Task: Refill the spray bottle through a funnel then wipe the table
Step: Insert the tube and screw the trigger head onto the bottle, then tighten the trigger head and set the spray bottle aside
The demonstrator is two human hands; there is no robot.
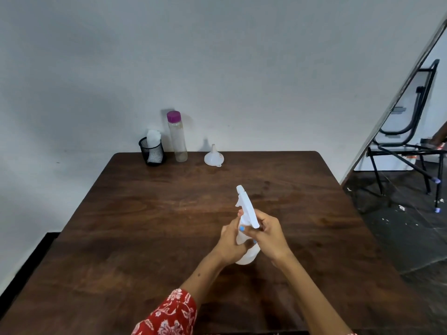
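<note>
**Both hands on the spray bottle at a wooden table**

Dark brown wood formed the table [145, 226], set against a plain grey-white wall. Near the middle, a white spray bottle [246, 213] stood on the table, nozzle pointing away. The left hand [232, 243] curled around the bottle's body, while the right hand [268, 232] gripped its neck below the trigger head. At the far edge stood a black mesh cup [152, 153] holding white cloth, a clear bottle with a purple cap [177, 137] just right of it, and a white funnel [213, 157] resting mouth-down farther right. A black-framed chair [411, 131] stood beyond the table at right.
</note>
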